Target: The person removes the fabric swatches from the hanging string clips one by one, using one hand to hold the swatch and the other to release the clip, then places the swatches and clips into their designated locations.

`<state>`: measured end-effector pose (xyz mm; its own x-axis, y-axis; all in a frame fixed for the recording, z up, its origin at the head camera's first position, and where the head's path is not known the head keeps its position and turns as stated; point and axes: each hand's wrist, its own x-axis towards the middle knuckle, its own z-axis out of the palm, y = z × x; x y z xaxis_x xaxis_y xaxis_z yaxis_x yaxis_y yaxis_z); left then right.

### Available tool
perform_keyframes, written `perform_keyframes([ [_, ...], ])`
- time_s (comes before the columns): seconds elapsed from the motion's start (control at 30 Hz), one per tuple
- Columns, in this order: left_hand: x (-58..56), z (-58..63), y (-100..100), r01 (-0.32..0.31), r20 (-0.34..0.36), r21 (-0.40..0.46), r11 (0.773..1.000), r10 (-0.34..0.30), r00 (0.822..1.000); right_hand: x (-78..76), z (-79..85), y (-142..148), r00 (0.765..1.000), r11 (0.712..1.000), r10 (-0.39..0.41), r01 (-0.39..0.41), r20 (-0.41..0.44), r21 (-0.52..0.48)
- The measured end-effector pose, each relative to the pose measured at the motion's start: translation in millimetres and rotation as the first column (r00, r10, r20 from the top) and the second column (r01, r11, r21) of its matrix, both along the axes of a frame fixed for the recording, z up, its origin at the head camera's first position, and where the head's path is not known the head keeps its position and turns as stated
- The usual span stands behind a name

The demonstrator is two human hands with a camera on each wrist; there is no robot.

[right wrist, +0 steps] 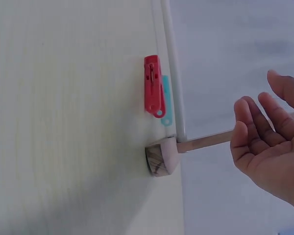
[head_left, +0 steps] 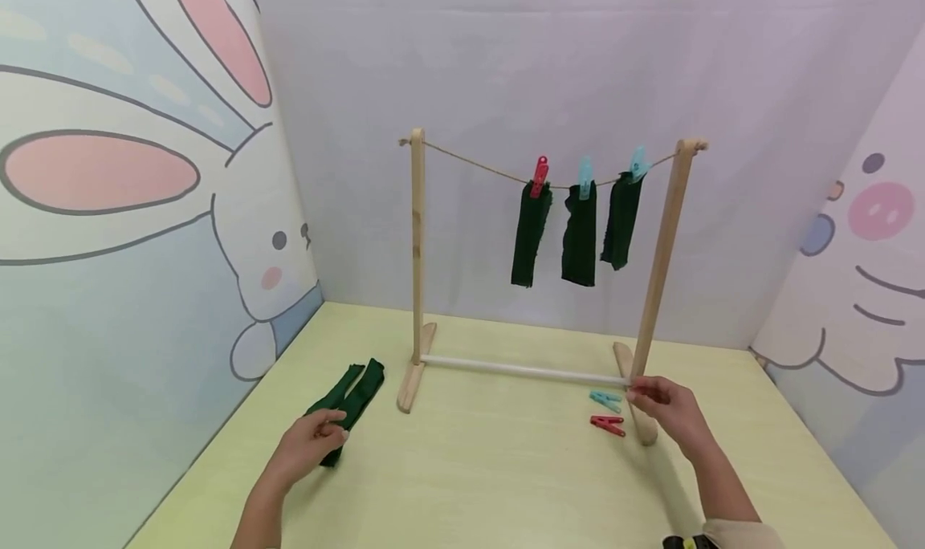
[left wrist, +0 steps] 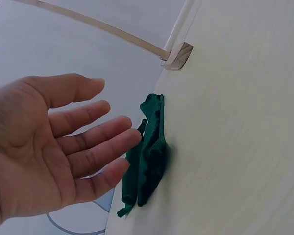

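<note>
Two dark green cloth strips (head_left: 361,395) lie side by side on the table at the left. Just over them hovers my left hand (left wrist: 54,147), palm showing and fingers loosely spread, holding nothing. At the right, my right hand (head_left: 668,411) is raised near the foot of the rack's right post, its fingers relaxed and slightly bent around nothing. A red clothespin (right wrist: 152,85) and a light blue clothespin (head_left: 605,400) lie on the table to the left of that hand. In the right wrist view the red one partly covers the blue one.
A wooden rack (head_left: 417,244) stands towards the back with a string (head_left: 473,162) between its posts. Three dark green cloth strips (head_left: 580,236) hang there from one red peg (head_left: 539,176) and two light blue pegs (head_left: 585,178). A white bar (head_left: 520,370) joins the rack's feet.
</note>
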<state>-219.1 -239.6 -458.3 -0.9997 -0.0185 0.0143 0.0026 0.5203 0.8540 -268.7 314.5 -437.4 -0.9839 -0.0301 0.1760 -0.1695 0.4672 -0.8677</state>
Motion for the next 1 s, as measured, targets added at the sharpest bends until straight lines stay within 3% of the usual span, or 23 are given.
perform_keyframes([
  [0.27,-14.1,-1.3,16,-0.021,-0.104,0.136,0.99,0.035,0.994,-0.8,17.3,2,0.984,0.986,0.162,-0.159,-0.073,0.045],
  [0.5,-22.4,-0.2,28,-0.014,-0.16,0.204,0.979,0.048,0.986,-3.1,40.2,-5,0.979,0.98,0.182,-0.173,-0.089,0.098],
  [0.77,-29.2,12.8,40,0.049,-0.156,0.268,0.962,-0.006,0.988,-5.9,66.7,-8,0.972,0.968,0.193,-0.165,-0.135,0.19],
  [1.0,-39.7,25.3,55,0.109,-0.179,0.322,0.94,-0.053,0.982,-8.8,91.7,-7,0.946,0.951,0.229,-0.166,-0.231,0.262],
])
